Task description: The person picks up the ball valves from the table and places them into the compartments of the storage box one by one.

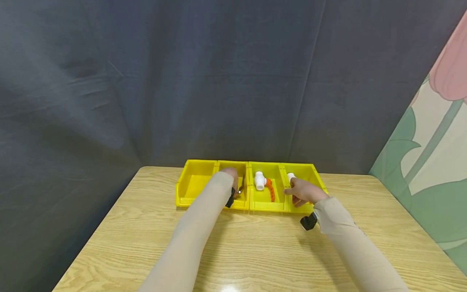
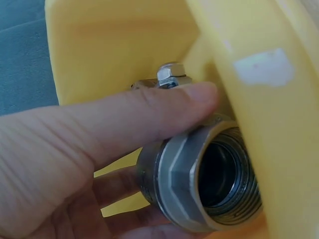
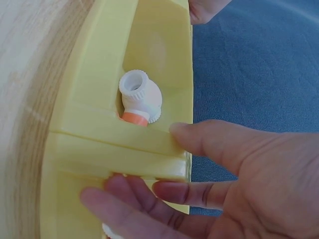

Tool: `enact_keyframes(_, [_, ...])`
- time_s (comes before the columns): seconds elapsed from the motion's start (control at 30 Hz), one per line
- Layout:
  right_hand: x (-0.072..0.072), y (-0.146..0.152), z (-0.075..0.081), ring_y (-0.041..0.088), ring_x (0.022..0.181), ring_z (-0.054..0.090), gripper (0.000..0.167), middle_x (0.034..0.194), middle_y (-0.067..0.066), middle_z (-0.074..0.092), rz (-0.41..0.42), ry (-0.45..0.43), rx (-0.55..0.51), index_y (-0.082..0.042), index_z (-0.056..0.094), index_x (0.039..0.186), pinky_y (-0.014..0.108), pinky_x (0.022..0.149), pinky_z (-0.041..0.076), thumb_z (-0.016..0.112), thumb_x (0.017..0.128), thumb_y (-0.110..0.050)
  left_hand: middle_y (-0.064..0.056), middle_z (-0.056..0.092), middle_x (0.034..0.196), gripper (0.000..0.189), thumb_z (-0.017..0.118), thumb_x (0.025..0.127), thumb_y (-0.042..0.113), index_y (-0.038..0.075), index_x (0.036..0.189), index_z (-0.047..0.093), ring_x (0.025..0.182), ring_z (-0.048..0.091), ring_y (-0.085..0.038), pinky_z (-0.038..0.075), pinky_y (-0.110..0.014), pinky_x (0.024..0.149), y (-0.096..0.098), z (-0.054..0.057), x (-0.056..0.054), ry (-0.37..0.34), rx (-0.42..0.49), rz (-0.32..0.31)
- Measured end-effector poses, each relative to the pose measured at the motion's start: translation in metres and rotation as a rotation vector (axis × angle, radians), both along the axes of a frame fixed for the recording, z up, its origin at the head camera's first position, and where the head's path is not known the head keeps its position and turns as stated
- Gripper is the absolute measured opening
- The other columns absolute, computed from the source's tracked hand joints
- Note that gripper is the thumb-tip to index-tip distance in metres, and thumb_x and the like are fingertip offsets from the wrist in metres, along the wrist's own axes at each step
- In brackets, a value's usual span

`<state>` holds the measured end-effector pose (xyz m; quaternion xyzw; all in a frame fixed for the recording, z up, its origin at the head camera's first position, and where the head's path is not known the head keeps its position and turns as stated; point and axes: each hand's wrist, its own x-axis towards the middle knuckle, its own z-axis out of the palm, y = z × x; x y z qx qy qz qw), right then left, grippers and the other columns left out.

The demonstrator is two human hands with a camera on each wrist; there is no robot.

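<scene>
In the left wrist view, my left hand holds a metal ball valve with a hexagonal threaded end, thumb over its top and fingers underneath. In the head view this hand reaches into the second yellow bin from the left. My right hand straddles the double wall between the third and fourth bins, pinching it between thumb and index finger. A white plastic valve with an orange handle lies in the third bin; another white valve is partly hidden by my right hand.
Several yellow bins stand side by side at the back of the wooden table. The leftmost bin is beside my left hand. A dark curtain hangs behind, and a flower-patterned panel stands at the right.
</scene>
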<state>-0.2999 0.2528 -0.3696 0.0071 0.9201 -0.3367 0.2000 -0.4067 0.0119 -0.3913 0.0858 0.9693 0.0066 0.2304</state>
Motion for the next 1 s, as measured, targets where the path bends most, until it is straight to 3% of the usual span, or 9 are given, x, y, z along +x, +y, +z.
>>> enact_keyframes(0.33, [0.0007,-0.0016,0.0001,0.026,0.077,0.059,0.035,0.090,0.020,0.056,-0.002,-0.001,0.013,0.004,0.041,0.111,0.037,0.075,0.059,0.059,0.097,-0.023,-0.003,0.061,0.117,0.026,0.080,0.079,0.028,0.013,0.098,0.071,0.091,0.056,-0.017,0.052,-0.028,0.067,-0.0006,-0.0062,-0.0033,-0.068,-0.019,-0.004])
enact_keyframes(0.57, [0.0008,-0.0011,0.0020,0.026,0.080,0.060,0.036,0.094,0.019,0.056,-0.013,-0.011,0.016,0.005,0.040,0.115,0.037,0.076,0.059,0.058,0.098,-0.022,-0.003,0.062,0.119,0.022,0.079,0.081,0.028,0.012,0.095,0.073,0.091,0.055,-0.017,0.051,-0.028,0.069,-0.0018,-0.0010,0.0006,-0.075,-0.007,-0.047])
enact_keyframes(0.73, [0.0002,-0.0015,0.0029,0.027,0.081,0.061,0.039,0.096,0.020,0.056,-0.015,-0.018,0.019,0.005,0.040,0.117,0.037,0.077,0.059,0.058,0.097,-0.023,-0.003,0.062,0.117,0.015,0.078,0.081,0.027,0.013,0.086,0.074,0.089,0.054,-0.017,0.047,-0.027,0.062,-0.0010,-0.0019,-0.0011,-0.078,-0.005,-0.031])
enact_keyframes(1.0, [0.0004,-0.0021,0.0011,0.025,0.076,0.058,0.035,0.088,0.018,0.056,-0.003,0.004,0.026,0.005,0.042,0.113,0.037,0.075,0.059,0.058,0.097,-0.022,-0.006,0.058,0.132,0.016,0.080,0.079,0.026,0.012,0.083,0.075,0.098,0.056,-0.017,0.046,-0.027,0.061,-0.0007,-0.0038,0.0008,-0.092,0.041,0.013])
